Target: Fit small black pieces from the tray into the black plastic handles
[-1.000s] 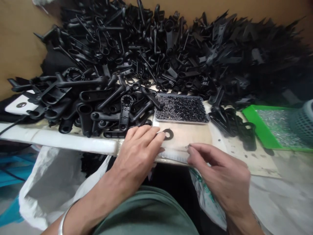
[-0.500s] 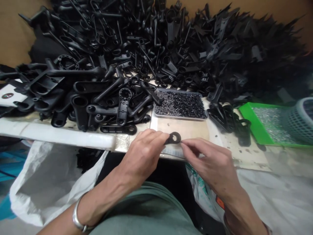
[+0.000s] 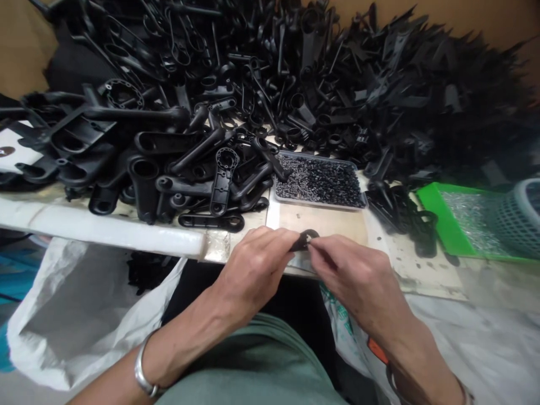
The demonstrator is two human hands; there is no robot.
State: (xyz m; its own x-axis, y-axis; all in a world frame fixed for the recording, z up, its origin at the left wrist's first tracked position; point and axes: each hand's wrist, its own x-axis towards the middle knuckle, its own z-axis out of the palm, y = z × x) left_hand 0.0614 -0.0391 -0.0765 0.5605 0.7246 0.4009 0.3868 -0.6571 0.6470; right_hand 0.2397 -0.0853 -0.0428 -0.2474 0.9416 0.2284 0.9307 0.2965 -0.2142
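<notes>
The left hand (image 3: 253,264) pinches a small black plastic ring (image 3: 304,241) just above the near edge of the table (image 3: 126,236), while the right hand (image 3: 354,278) closes its fingertips on the ring's other side. It looks light, stiff and smooth, best gripped by its rim, since it seems easy to drop

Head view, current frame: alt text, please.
Left hand and right hand pinch a small black plastic ring part together above the table edge; behind lie a clear tray of tiny black pieces and a heap of black plastic handles.
</notes>
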